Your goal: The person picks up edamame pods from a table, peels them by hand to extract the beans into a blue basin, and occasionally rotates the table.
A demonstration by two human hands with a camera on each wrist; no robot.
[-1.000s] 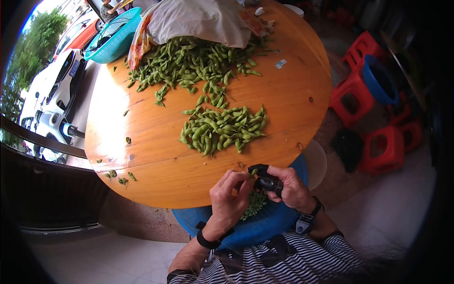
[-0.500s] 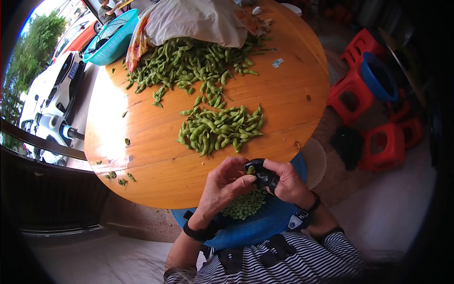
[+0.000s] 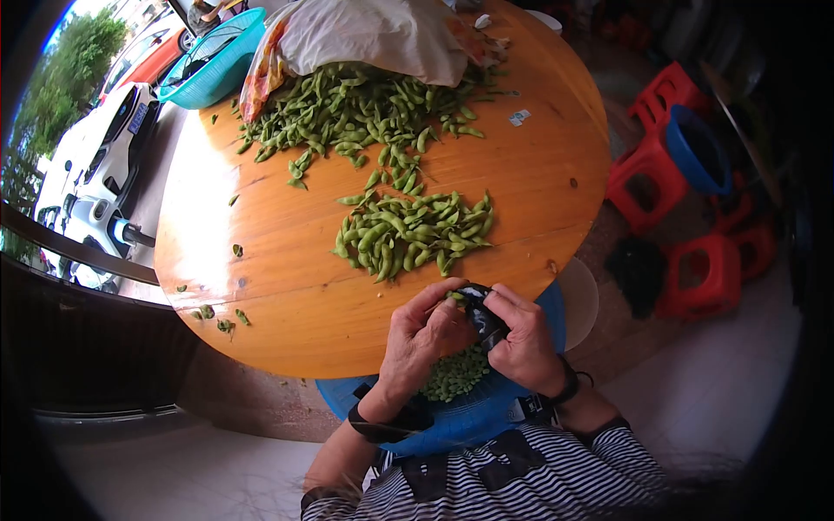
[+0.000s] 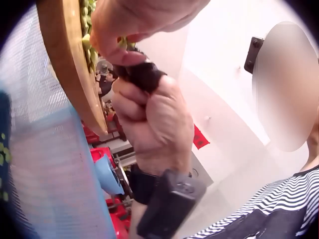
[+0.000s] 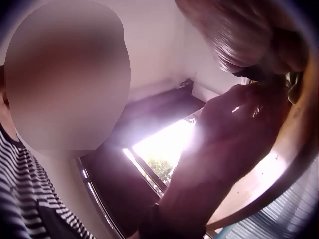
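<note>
My left hand point(image 3: 419, 343) pinches a green edamame pod point(image 3: 455, 297) between thumb and fingers, just past the table's near edge. Against it, with fingers curled, is my right hand point(image 3: 527, 347); its thumb and a finger have a shiny black covering point(image 3: 485, 319), and their tips meet at the pod. In the left wrist view the right hand point(image 4: 154, 117) is fisted below the left fingers. Shelled green beans point(image 3: 456, 378) lie beneath both hands in a blue basin point(image 3: 460, 431). A small heap of pods point(image 3: 408, 233) sits on the wooden table point(image 3: 287, 286).
Farther back, a large pile of pods point(image 3: 347, 113) lies partly under a pale cloth bag point(image 3: 373, 39). A turquoise basket point(image 3: 217, 74) stands at the table's back left. Red stools point(image 3: 647, 182) and a blue bowl point(image 3: 698, 152) are off to the right. Pod scraps point(image 3: 204, 312) dot the left side.
The hands have come closer together over the basin, with the left thumb folding in on the pod. The right hand has turned, its black-covered fingers now against the left fingertips.
</note>
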